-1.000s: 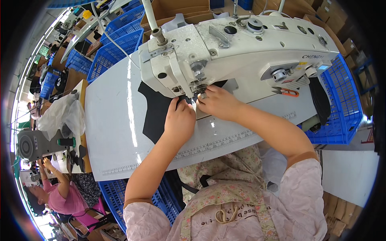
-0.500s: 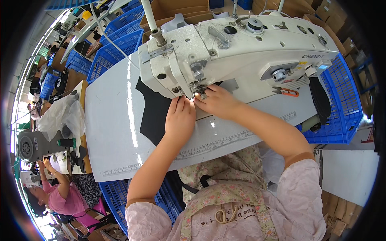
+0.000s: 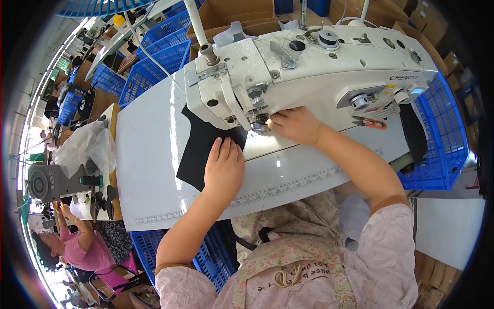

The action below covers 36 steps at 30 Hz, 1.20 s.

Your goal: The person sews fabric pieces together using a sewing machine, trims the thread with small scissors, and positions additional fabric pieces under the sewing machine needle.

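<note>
A black fabric piece (image 3: 194,153) lies on the white table under the head of a white sewing machine (image 3: 314,67). My left hand (image 3: 224,167) rests on the fabric with its fingers stretched out flat, just in front of the needle area. Beside the needle and presser foot, my right hand (image 3: 297,126) has its fingers bent and drawn together on the right side. Whatever those fingertips pinch is too small or too hidden to make out.
Orange-handled thread snips (image 3: 369,122) lie on the machine bed at right. A ruler strip (image 3: 288,188) runs along the near table edge. Blue crates (image 3: 437,129) flank the table. At left, a person in pink (image 3: 87,247) works by another machine (image 3: 46,183).
My left hand has drawn back from the needle toward me and flattened on the fabric. My right hand has shifted slightly right, away from the left one. The whole view has moved a little.
</note>
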### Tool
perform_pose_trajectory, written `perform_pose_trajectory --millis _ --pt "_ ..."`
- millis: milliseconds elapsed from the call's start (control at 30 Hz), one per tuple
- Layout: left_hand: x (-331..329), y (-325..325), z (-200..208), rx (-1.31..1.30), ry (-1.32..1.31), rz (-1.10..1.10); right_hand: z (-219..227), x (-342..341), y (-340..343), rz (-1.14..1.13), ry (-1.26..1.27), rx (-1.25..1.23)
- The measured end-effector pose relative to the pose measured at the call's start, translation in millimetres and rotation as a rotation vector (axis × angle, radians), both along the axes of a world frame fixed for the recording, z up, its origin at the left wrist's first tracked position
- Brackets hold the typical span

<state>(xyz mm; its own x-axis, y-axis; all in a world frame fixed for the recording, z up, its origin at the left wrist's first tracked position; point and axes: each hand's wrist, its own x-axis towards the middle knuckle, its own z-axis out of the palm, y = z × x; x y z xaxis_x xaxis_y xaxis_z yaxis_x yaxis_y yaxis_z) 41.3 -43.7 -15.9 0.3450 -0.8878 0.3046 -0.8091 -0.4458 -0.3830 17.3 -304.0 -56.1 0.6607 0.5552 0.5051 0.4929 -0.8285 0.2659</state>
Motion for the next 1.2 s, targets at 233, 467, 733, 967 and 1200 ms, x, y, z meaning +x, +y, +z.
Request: perform_pose_trajectory --millis 233,467,733,967,1200 --pt "-3.6 -22.3 16.3 0.244 0.285 0.081 25.1 -22.4 65.8 -0.173 0.384 -0.105" --pt "8.4 -14.8 5.2 0.011 0.18 -0.098 26.8 -14.8 41.3 0.028 0.084 -0.198" --pt "4.5 -16.4 5.9 0.103 0.284 -0.021 26.9 -17.4 38.8 0.047 0.274 -0.147" --pt "0.8 -14.7 -1.4 0.07 0.247 -0.017 24.4 -17.9 41.5 0.039 0.288 -0.117" --pt "1.0 -18.4 -8.5 0.082 0.246 -0.006 18.4 -17.4 48.9 -0.02 0.172 -0.139"
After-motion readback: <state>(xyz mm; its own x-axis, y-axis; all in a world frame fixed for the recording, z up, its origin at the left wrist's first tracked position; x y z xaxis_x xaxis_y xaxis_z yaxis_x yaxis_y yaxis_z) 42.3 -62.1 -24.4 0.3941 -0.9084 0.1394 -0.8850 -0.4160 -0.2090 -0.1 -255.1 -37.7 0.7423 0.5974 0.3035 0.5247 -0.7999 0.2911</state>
